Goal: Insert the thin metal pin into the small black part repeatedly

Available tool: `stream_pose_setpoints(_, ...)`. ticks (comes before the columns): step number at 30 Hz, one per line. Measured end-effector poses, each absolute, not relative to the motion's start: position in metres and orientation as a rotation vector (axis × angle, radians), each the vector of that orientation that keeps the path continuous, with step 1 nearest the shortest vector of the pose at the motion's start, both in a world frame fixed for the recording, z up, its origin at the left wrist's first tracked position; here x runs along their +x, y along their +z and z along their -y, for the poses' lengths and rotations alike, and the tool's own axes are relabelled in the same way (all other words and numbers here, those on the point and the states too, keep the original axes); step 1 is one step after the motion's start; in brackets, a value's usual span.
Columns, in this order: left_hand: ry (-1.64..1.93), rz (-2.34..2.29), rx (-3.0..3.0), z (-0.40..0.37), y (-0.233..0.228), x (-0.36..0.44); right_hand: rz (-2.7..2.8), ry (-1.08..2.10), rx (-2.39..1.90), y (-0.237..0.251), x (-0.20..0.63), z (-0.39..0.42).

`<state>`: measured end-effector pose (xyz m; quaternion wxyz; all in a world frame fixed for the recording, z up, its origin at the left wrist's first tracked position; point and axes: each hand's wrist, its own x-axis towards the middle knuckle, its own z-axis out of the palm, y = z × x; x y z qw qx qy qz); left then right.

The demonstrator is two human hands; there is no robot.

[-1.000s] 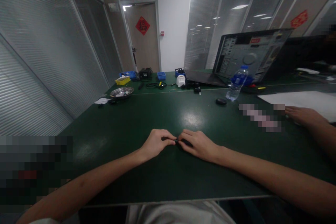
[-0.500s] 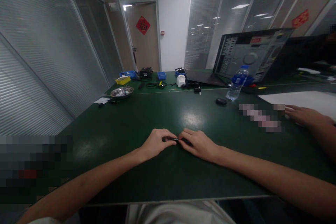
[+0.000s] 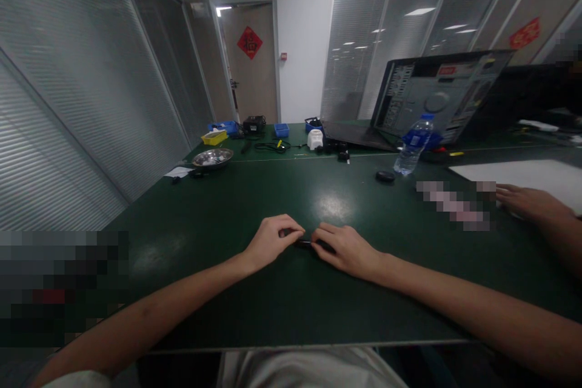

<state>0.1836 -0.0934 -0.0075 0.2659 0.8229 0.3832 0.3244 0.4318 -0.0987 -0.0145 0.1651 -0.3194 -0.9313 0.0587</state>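
Left hand (image 3: 269,241) lifted slightly; both hands still pinching small dark object (image 3: 304,244), right hand (image 3: 346,249) unmoved.

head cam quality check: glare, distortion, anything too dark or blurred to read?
Head view: ceiling-light glare patch on the green table; wide-angle bending of the blinds and partitions at the edges; dim overall, so the small dark object between the left hand and right hand is unreadable; pixelated blocks at lower left and mid right.

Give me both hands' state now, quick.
Left hand: closed, pinching one end of a small dark object.
Right hand: closed on the object's other end.
What the object is cannot be told.
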Motion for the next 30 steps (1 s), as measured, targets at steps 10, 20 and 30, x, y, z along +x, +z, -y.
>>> stream_pose_setpoints(10, 0.782, -1.063, 2.458, 0.085, -0.011, 0.176, 2.644, 0.196, -0.905, -0.012, 0.432, 0.101)
stream_pose_setpoints(20, 0.728, -0.857, 2.521, 0.101, -0.003, 0.179, 2.61, 0.194, -0.893, -0.012, 0.433, 0.101)
stream_pose_setpoints(30, 0.564, -0.919, 2.518, 0.074, -0.003, 0.15, 2.618, 0.222, -0.908, -0.01, 0.434, 0.102)
